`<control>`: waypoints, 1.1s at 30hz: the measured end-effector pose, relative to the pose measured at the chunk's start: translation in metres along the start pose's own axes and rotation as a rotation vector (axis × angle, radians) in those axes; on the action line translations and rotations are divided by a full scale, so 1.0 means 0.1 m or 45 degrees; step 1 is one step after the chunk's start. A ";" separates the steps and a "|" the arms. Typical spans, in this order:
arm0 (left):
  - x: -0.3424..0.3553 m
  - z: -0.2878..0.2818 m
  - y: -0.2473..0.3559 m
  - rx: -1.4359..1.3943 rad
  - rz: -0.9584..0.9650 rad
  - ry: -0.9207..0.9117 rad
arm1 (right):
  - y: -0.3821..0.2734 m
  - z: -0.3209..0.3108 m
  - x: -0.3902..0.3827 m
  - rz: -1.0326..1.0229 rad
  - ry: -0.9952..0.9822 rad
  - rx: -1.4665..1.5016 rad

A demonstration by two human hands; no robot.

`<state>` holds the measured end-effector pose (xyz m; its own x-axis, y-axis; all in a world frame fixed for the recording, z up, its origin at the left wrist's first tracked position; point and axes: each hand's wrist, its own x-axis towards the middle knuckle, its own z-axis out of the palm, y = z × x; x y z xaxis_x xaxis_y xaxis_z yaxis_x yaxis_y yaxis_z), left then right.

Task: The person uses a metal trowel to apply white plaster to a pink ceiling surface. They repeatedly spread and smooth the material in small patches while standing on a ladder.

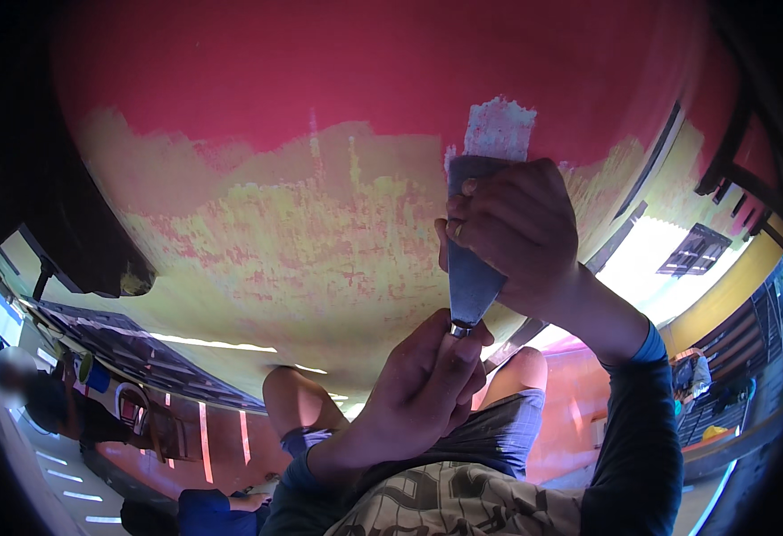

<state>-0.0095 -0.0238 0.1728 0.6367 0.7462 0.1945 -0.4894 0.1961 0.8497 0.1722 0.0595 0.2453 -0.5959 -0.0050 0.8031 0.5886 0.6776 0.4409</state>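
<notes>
Ahead of me is a painted surface, red in its upper part (365, 71) and patchy yellow-green below (258, 232). A wide-bladed paint scraper (474, 290) points up against it, its metal blade tapering to the handle. My left hand (418, 384) is closed round the handle, which it mostly hides. Higher up, my right hand (525, 228) grips the blade, with fingers across its face and right edge. Just above the blade's wide edge, a pale whitish patch (499, 129) interrupts the red.
At the far left a person (61, 406) is near a blue bucket (97, 375). Another person's blue clothing (208, 511) shows at lower left. A dark wooden piece (97, 237) juts in from the left. Dark slatted furniture (726, 326) stands at right, above a reddish floor (574, 402).
</notes>
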 end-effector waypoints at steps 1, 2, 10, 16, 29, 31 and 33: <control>-0.01 0.01 0.00 -0.005 -0.033 0.031 | -0.01 0.00 0.01 -0.013 0.001 0.000; -0.01 0.01 0.00 0.019 -0.153 0.020 | -0.01 0.01 0.01 -0.140 0.048 -0.002; 0.00 0.01 0.01 -0.027 -0.119 -0.054 | -0.02 0.06 0.00 -0.095 0.107 0.054; -0.02 0.05 0.01 0.128 0.039 0.082 | 0.01 0.08 -0.08 0.020 0.130 -0.015; 0.00 0.07 0.11 0.077 -0.094 -0.106 | 0.01 0.00 -0.03 0.057 0.130 -0.004; -0.01 0.08 0.10 0.116 0.001 -0.044 | 0.01 0.00 -0.05 0.027 0.142 -0.037; -0.02 0.09 0.12 0.108 0.051 0.026 | 0.03 0.02 -0.08 0.178 0.068 -0.061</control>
<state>-0.0112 -0.0287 0.1871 0.6049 0.7653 0.2199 -0.4613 0.1117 0.8802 0.1773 0.0635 0.2396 -0.4774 0.0469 0.8774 0.6896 0.6389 0.3410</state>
